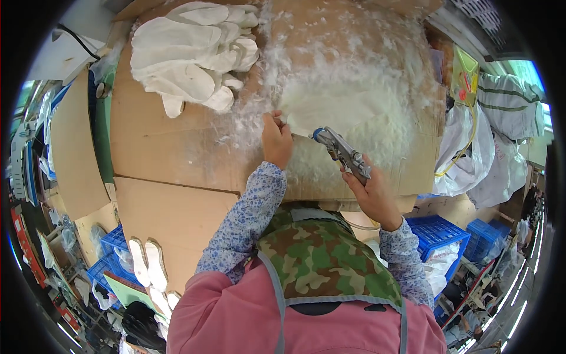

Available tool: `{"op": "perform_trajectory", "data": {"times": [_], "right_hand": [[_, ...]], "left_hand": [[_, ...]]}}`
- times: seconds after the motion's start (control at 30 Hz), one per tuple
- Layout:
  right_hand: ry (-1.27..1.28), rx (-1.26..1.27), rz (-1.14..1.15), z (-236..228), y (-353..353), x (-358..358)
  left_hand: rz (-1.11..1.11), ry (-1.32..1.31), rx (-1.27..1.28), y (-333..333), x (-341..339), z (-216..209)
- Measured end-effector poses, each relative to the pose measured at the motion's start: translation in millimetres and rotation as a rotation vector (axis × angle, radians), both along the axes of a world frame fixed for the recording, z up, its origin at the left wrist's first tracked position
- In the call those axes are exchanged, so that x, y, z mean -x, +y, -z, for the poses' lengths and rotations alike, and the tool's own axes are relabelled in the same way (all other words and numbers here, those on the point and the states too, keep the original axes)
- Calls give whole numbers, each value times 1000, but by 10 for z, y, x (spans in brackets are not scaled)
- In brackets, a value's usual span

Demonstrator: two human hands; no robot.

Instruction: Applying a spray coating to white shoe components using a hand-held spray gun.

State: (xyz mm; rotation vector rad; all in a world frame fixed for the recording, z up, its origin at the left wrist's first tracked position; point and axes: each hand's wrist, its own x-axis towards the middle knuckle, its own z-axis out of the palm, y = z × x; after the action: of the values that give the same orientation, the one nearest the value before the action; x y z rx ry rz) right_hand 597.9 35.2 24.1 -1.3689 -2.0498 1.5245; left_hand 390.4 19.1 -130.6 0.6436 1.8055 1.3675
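Observation:
My right hand [376,192] is wrapped round the handle of a metal spray gun [342,150] with a blue nozzle end. The nozzle points up and left, over a white insole [330,107] lying on cardboard thick with white, stringy residue. At the insole's left end my left hand [276,138] is closed in a pinch on its edge. The insole's outline blends into the white coating round it. To the far left, a loose pile of white insoles [194,56] overlaps on the same cardboard.
The cardboard-covered table [177,144] spreads in front of me, with a lower cardboard sheet [171,215] at left. Several white insoles [156,265] lie at lower left. Blue crates [436,239] stand at right, near white sacks [501,159] and a yellow hose [466,150].

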Motion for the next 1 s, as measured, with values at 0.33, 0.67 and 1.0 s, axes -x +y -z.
{"op": "perform_trajectory", "data": {"times": [0.33, 0.67, 1.0], "right_hand": [[-15, -65, 111, 23, -22, -121], [-78, -254, 211, -32, 166, -449], [55, -21, 513, -124, 298, -856]], "left_hand": [[6, 50, -62, -21, -39, -34], [48, 283, -50, -5, -59, -268], [596, 957, -298, 346, -723, -540]]}}
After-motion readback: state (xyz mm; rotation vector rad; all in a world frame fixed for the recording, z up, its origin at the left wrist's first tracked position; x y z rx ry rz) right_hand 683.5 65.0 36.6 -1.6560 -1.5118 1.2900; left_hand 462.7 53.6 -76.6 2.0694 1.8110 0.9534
